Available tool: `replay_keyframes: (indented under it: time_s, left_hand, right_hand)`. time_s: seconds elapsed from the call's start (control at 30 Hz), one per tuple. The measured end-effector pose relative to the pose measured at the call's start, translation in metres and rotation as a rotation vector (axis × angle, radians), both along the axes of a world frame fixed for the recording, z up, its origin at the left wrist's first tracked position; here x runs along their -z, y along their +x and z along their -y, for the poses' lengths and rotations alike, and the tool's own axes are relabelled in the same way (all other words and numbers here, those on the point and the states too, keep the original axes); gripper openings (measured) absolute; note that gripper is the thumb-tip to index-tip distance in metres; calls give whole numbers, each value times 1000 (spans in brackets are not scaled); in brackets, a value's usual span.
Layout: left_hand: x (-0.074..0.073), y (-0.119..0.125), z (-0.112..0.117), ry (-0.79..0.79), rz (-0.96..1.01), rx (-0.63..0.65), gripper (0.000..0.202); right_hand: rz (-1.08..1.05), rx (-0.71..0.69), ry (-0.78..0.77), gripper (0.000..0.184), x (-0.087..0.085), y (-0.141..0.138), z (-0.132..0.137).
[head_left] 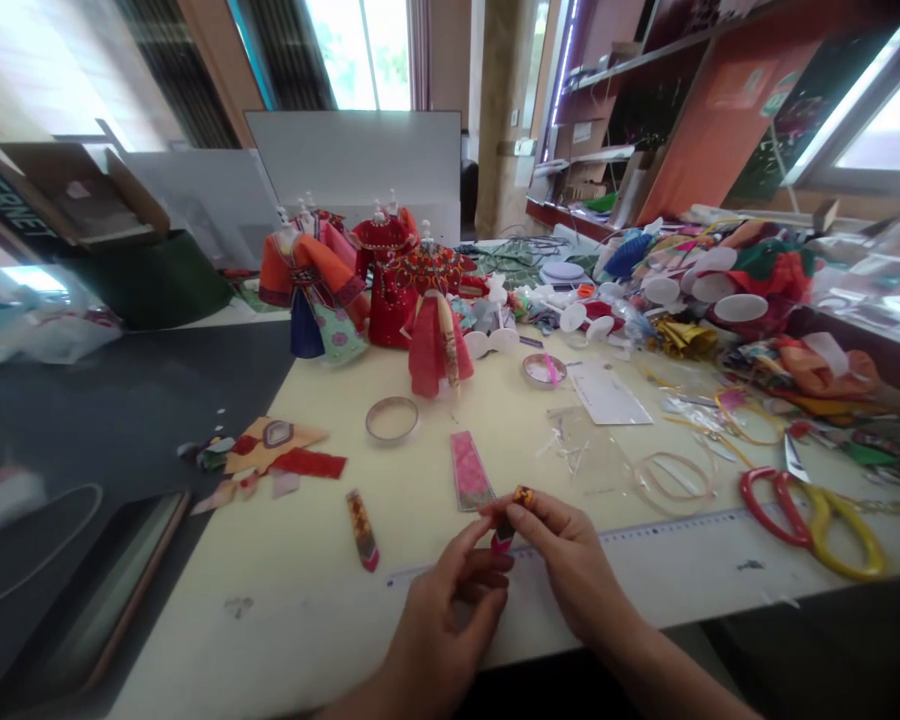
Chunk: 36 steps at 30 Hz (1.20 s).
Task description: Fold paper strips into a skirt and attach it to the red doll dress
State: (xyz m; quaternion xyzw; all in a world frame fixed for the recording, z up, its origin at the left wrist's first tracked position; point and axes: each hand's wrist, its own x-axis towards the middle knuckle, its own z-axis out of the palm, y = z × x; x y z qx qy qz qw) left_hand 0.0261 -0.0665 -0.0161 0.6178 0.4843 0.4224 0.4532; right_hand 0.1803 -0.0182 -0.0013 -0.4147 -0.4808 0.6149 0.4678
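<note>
The left hand [439,625] and right hand [570,565] hold a small cloth strip [504,537] tight in their closed fingers [529,515], up above the table [285,600], near a long ruler [667,530] and a pink cloth strip [471,472]

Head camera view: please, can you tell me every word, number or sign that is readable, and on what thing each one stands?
"INTERNET": on the dark sign at upper left.
Ruler: marks and numbers too small to read.
Poster on the orange board: too blurred to read.
</note>
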Motion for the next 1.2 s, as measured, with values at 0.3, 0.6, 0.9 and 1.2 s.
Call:
replay_keyframes:
  time_s: [0.3, 0.6, 0.9, 1.2]
  left_hand:
    - [-12, -37, -47, 590, -938, 278, 47]
    - [-7, -43, -50, 593, -1049, 294, 44]
    - [-34, -18, -68, -21, -301, 176, 47]
    - [-30, 1, -89, -196, -26, 157, 45]
  right_hand:
    - [119, -164, -44, 22, -1, 38, -10]
    - [108, -254, -90, 27, 1, 40, -9]
    - [79, -338, -111, 40, 6, 29, -6]
    - [169, -297, -131, 41, 3, 29, 0]
